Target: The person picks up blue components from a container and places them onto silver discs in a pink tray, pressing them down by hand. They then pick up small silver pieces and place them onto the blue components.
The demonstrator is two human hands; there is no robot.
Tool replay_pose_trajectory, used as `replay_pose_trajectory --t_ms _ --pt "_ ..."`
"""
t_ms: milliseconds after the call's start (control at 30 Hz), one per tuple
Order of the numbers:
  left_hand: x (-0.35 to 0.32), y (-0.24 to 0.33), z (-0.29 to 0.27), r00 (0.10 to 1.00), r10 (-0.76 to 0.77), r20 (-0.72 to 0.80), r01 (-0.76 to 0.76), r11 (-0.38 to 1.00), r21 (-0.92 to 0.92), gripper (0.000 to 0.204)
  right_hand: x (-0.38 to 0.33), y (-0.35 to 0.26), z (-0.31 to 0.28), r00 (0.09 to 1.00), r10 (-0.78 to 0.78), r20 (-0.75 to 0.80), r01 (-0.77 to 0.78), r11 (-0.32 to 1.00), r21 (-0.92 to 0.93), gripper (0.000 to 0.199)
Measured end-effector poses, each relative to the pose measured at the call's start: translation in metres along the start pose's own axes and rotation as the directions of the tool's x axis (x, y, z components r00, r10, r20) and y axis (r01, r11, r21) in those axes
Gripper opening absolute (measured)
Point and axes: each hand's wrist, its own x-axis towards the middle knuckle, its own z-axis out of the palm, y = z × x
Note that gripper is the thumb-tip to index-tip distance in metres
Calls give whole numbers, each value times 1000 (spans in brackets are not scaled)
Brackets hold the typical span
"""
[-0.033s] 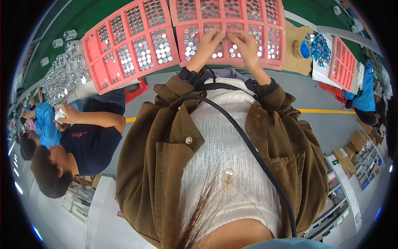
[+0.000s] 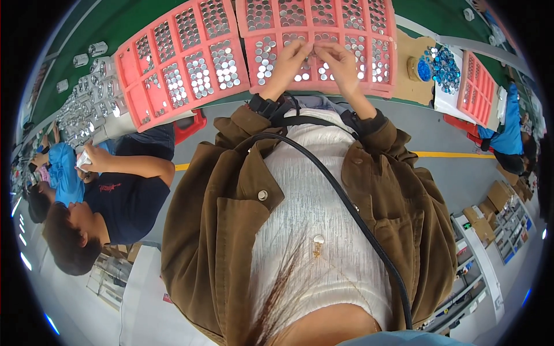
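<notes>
Both hands, left hand (image 2: 291, 57) and right hand (image 2: 340, 60), pinch small round silver discs (image 2: 304, 74) in the pink plastic compartment tray (image 2: 314, 85); best seat each flat.

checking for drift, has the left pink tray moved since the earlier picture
No. The left pink tray sits at the same angle beside the middle pink tray on the green table.

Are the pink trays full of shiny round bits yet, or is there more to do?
Nearly every compartment of both pink trays, the near tray and the left tray, already holds rows of silver discs. The left hand and right hand meet over the near tray's middle compartments, fingers on discs there. More loose silver parts lie beyond the left tray.
</notes>
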Motion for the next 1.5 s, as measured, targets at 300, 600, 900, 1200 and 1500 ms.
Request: replay_pose_trajectory --t_ms 300,600,900,1200,1500 --pt "3 -17 -5 990 79 -114 -70 994 81 26 -5 -13 7 998 27 62 -30 998 50 18" --pt "-3 2 2 999 20 -40 -20 1000 0 26 0 -1 1 985 72 157 -85 993 80 19" --pt "5 -10 9 999 -31 38 27 995 100 24 6 5 -29 904 319 286 -378 908 182 17" --pt "15 -18 28 978 -163 130 139 974 178 24 -5 5 -63 852 409 328 -501 818 282 15" --pt "5 -28 20 981 -172 93 152 971 186 21 -3 18 -61 841 322 435 -448 865 225 16"
